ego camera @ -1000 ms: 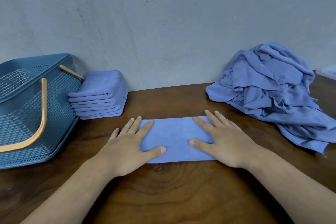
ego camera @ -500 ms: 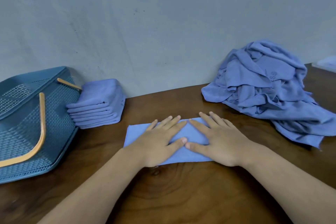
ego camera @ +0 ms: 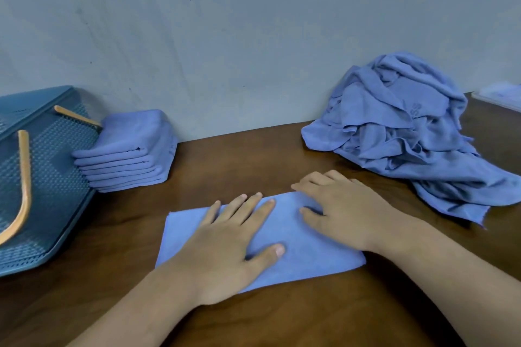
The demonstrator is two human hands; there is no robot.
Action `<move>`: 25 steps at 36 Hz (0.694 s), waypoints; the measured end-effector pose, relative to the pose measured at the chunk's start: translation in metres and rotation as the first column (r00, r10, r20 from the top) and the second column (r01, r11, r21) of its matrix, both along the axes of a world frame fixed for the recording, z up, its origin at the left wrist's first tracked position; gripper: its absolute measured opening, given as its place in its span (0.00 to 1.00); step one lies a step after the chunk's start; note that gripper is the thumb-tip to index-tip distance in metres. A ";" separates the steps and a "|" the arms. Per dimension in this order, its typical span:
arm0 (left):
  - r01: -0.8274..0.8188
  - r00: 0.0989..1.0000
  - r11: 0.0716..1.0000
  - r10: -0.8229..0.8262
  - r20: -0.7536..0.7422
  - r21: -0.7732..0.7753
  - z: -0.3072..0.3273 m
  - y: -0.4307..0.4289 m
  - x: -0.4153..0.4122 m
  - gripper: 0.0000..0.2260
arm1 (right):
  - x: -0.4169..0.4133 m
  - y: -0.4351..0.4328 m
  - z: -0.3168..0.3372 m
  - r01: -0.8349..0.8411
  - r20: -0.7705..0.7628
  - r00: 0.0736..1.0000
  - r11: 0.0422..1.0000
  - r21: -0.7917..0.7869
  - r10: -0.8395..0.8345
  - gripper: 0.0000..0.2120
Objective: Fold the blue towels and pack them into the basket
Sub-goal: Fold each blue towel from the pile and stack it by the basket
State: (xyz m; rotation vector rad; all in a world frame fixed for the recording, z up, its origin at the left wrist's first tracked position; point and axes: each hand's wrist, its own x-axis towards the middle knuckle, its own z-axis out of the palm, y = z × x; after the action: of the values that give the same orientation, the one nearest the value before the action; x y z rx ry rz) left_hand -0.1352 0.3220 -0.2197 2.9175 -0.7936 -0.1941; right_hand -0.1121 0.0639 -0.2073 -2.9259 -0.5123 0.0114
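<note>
A folded blue towel lies flat on the wooden table in front of me. My left hand presses flat on its left half with the fingers straight and spread. My right hand rests on its right end, fingers bent a little at the far edge. A stack of several folded blue towels sits at the back left, touching the teal basket, which has orange handles and stands tilted at the left edge. A heap of unfolded blue towels lies at the back right.
A grey wall runs along the back of the brown wooden table. A pale flat object shows at the far right edge behind the heap.
Both hands slid over the towel: the left from its left end toward the middle, the right back toward the right end. The camera view shifted, and the towel now lies slanted.
</note>
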 end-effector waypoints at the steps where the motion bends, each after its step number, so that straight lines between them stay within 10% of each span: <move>1: 0.002 1.000 1.000 -0.002 0.001 0.004 0.000 0.000 0.000 0.35 | 0.002 0.002 -0.002 0.015 0.021 1.000 1.000 0.008 -0.015 0.21; 14: 0.018 1.000 1.000 -0.018 -0.005 0.004 -0.001 0.004 0.007 0.41 | 0.018 0.015 0.010 0.159 -0.028 0.987 0.987 -0.036 -0.160 0.13; 25: 0.027 0.999 1.000 -0.027 -0.026 -0.015 -0.002 0.004 0.008 0.42 | 0.010 -0.003 0.024 0.285 -0.327 0.939 0.779 0.558 -0.109 0.22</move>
State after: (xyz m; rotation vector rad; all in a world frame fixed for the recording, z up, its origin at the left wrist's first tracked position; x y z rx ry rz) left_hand -0.1268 0.3259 -0.2220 2.8854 -0.8274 -0.2278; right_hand -0.1017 0.0613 -0.1836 -2.2786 -0.1152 0.1947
